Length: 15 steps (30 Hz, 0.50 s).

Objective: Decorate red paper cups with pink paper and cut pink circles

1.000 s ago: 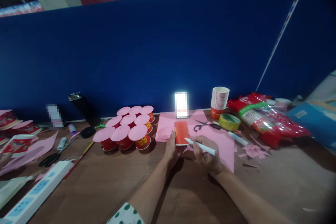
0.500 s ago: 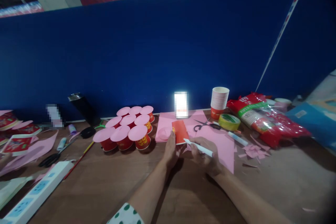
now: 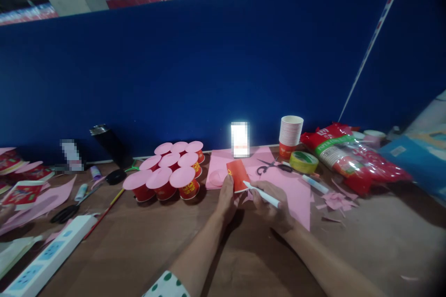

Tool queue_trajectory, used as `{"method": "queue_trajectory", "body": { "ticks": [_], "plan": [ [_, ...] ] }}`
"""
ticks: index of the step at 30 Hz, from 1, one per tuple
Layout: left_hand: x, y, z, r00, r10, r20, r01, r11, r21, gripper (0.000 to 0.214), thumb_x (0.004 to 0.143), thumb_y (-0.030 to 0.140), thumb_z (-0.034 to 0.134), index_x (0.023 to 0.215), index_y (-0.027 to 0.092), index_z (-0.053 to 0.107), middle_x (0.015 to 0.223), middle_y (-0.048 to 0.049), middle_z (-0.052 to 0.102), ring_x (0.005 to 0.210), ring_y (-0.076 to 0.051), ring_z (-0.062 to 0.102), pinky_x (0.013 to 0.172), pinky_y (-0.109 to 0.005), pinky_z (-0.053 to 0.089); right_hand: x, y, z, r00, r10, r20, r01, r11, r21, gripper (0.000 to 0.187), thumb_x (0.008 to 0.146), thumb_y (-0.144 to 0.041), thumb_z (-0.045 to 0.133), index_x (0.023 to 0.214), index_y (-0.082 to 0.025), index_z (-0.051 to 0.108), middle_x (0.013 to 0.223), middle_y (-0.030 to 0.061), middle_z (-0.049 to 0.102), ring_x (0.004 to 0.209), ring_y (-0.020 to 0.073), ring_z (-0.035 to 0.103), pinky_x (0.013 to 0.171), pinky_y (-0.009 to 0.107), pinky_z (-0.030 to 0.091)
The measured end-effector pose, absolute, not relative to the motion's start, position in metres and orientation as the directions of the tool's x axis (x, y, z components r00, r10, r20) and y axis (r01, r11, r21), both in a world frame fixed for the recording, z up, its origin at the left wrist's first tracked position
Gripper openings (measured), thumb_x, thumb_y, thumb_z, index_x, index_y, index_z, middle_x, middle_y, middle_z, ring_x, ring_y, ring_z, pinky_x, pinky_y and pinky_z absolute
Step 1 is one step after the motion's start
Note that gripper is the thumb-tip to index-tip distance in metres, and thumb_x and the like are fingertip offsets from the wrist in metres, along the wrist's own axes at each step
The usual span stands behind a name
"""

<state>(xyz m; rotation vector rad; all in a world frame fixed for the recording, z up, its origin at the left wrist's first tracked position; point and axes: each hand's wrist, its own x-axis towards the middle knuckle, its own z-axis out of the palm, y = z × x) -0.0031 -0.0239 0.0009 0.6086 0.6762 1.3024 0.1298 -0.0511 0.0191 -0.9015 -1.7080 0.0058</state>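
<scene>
My left hand (image 3: 227,199) grips an upside-down red paper cup (image 3: 238,175) that stands on a pink paper sheet (image 3: 291,187) in the middle of the wooden table. My right hand (image 3: 269,205) is closed on a white pen (image 3: 262,194), whose tip touches the sheet at the cup's lower right edge. A black pair of scissors (image 3: 273,166) lies on the pink sheet just behind the cup.
Several red cups with pink lids (image 3: 167,172) cluster to the left. A cup stack (image 3: 290,135), yellow-green tape roll (image 3: 304,161), glue stick (image 3: 314,184), cup package (image 3: 351,157) and pink scraps (image 3: 335,200) lie right. A power strip (image 3: 45,256), scissors (image 3: 65,213) and a black flask (image 3: 110,145) are far left.
The red cup has tilted and shifted slightly left under my left hand. My right hand with the pen has slid a little left and up along the cup's base.
</scene>
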Motion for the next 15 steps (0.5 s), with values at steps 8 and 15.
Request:
{"method": "queue_trajectory", "body": {
  "ticks": [8, 15],
  "plan": [
    [-0.0016, -0.0249, 0.0033, 0.124, 0.991, -0.057, -0.666, 0.126, 0.735, 0.051, 0.070, 0.059, 0.066, 0.095, 0.015, 0.061, 0.093, -0.0098, 0.065, 0.076, -0.016, 0.061, 0.076, -0.031, 0.050, 0.1317, -0.0492, 0.0158, -0.080, 0.573, 0.816, 0.567, 0.699, -0.435, 0.011, 0.087, -0.019, 0.051, 0.093, -0.019, 0.061, 0.078, 0.0056, 0.069, 0.074, 0.0194, 0.067, 0.067, 0.032, 0.055],
    [-0.0010, -0.0255, 0.0040, 0.103, 0.994, -0.030, -0.646, 0.089, 0.758, 0.047, 0.073, 0.056, 0.065, 0.097, 0.016, 0.060, 0.096, -0.0094, 0.063, 0.082, -0.018, 0.062, 0.076, -0.031, 0.049, 0.1312, -0.0488, 0.0155, -0.081, 0.571, 0.817, 0.577, 0.695, -0.428, 0.011, 0.087, -0.018, 0.052, 0.093, -0.020, 0.061, 0.078, 0.0044, 0.069, 0.072, 0.0180, 0.066, 0.066, 0.030, 0.054]
  ]
}}
